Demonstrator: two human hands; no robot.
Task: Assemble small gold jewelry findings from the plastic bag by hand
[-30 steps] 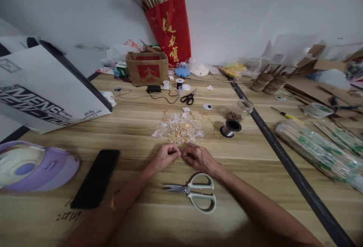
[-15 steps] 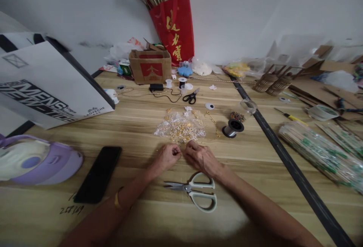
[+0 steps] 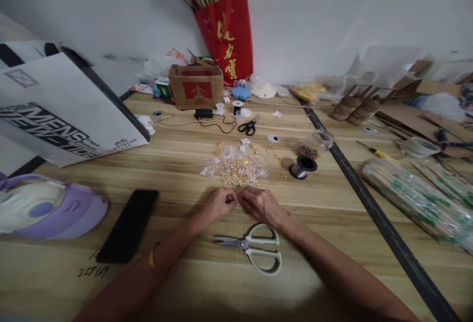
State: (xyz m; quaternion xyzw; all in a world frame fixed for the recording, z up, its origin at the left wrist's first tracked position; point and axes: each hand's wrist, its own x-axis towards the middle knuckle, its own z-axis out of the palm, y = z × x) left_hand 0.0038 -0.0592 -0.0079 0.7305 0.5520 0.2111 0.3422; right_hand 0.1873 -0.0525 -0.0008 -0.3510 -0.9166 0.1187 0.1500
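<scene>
Both hands meet fingertip to fingertip on the wooden table (image 3: pixel 177 154): the left hand (image 3: pixel 218 203) is curled shut and the right hand (image 3: pixel 261 204) pinches beside it, on something too small to make out. Just beyond the knuckles lies a heap of small gold trinkets in clear bags (image 3: pixel 235 165), with a spool of wire (image 3: pixel 303 166) farther right. White-handled scissors (image 3: pixel 254 248) lie just behind the wrists, and a black phone (image 3: pixel 128 225) sits well to the left.

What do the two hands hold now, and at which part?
The left hand and right hand meet fingertip to fingertip, pinching something very small between them; what it is, and where it is gripped, cannot be told.
</scene>
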